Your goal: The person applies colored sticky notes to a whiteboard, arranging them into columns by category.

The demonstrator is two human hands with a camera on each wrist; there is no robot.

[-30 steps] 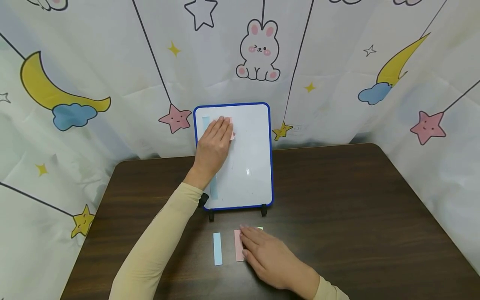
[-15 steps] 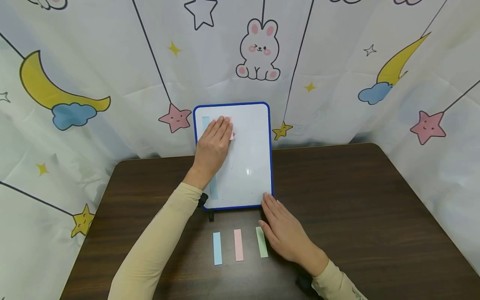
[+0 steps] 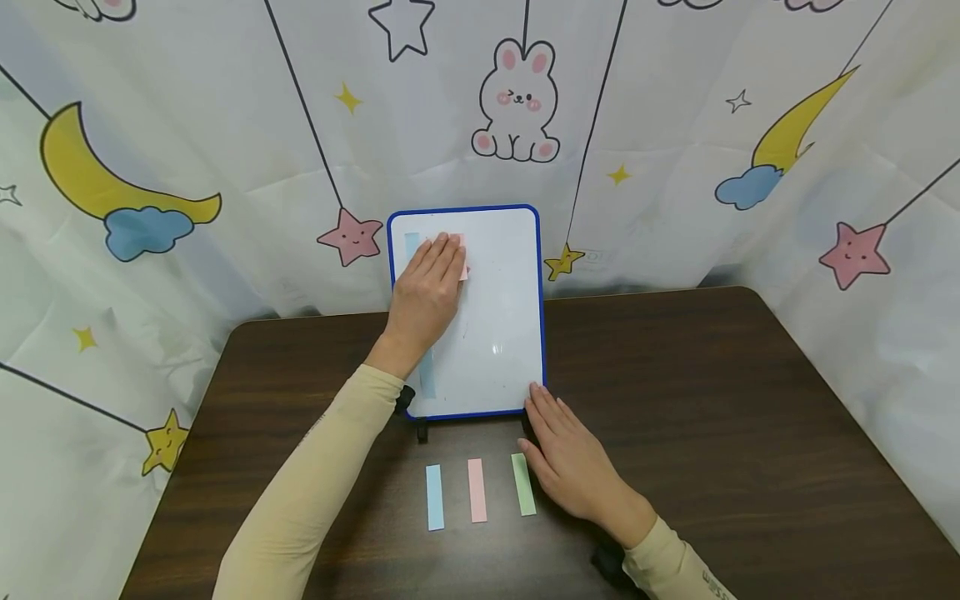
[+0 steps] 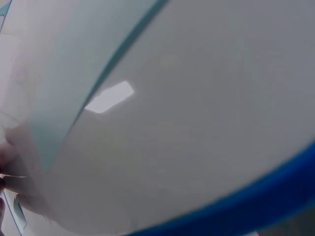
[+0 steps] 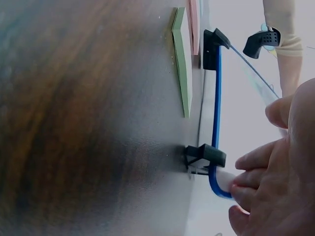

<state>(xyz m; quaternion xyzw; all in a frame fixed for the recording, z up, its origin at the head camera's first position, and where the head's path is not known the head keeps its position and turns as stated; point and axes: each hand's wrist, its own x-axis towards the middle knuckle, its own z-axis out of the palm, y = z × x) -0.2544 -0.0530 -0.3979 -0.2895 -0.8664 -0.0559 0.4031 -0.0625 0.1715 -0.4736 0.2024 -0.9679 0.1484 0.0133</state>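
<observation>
A whiteboard (image 3: 495, 317) with a blue frame stands upright near the back of the table. My left hand (image 3: 423, 292) lies flat on its upper left, fingers straight, partly covering a pink paper strip (image 3: 463, 272). Beneath that hand and wrist runs a long pale blue strip (image 3: 427, 379), its ends showing above and below. My right hand (image 3: 573, 468) has its fingers extended, fingertips at the lower right corner of the frame. Beside its thumb lies a green strip (image 3: 524, 485); in the right wrist view this green strip (image 5: 183, 64) appears folded.
A pink strip (image 3: 477, 491) and a blue strip (image 3: 435, 497) lie on the dark wooden table (image 3: 712, 433) in front of the board. Black feet (image 5: 204, 156) hold up the board's bottom edge. A white curtain (image 3: 652, 100) with cartoon prints hangs behind.
My right hand has moved from over the pink and green strips on the table up to the board's lower right corner, uncovering them. The left hand has stayed in place.
</observation>
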